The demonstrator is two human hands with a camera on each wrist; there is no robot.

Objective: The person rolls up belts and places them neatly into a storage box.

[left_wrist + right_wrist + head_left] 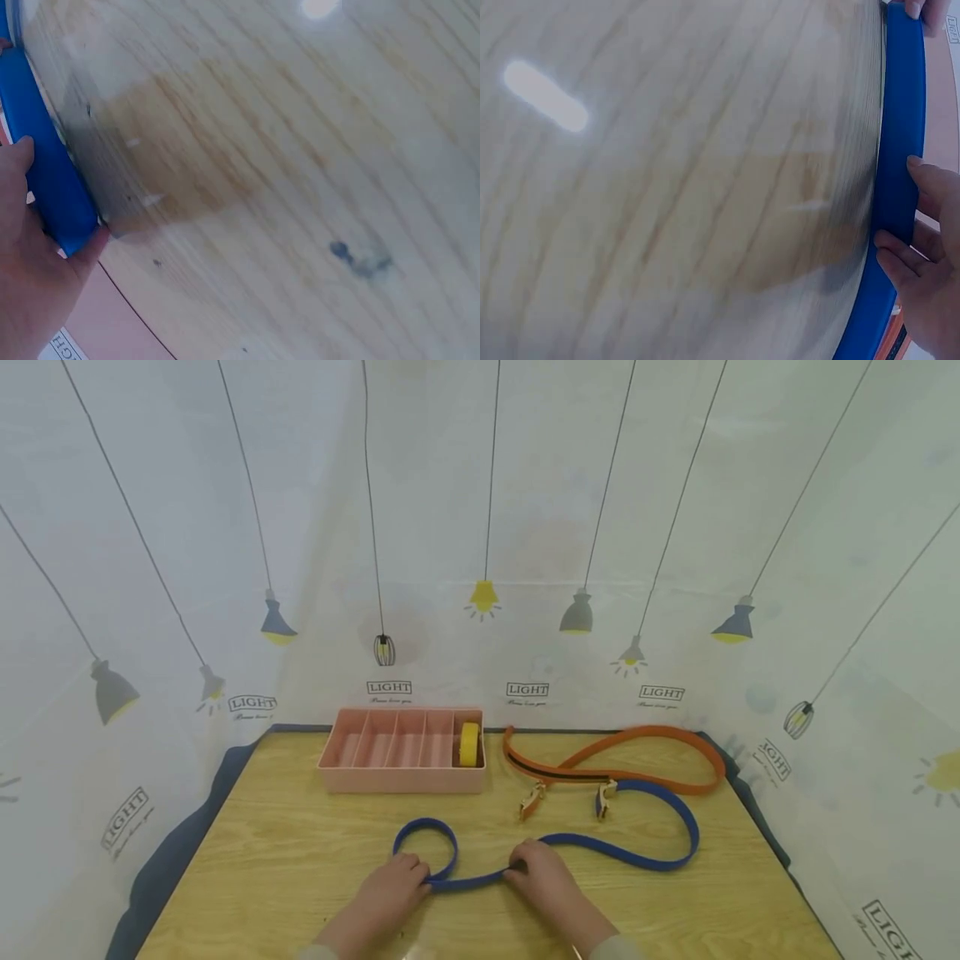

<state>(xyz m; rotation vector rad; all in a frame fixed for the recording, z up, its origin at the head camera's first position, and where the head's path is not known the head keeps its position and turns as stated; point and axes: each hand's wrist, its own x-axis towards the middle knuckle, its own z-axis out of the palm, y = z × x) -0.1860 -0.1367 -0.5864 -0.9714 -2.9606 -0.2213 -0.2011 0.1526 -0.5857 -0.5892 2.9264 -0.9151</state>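
A long blue strap (618, 853) stands on its edge on the table, with a gold clasp (606, 793) at its far right end. My left hand (396, 887) pinches it where a round loop closes on the left. My right hand (546, 875) pinches the same strap further right, fingers on one face and thumb on the other in the right wrist view. Between the hands the strap runs almost straight. From the right hand it curves out and back toward the clasp.
Behind, an orange strap (686, 733) with a black inner face and gold clasp (531, 797) lies looped. A pink box (405, 781) with several compartments stands at the back; a yellow roll (468, 745) sits in its rightmost one. Printed cloth walls (450, 643) enclose the wooden table (262, 860).
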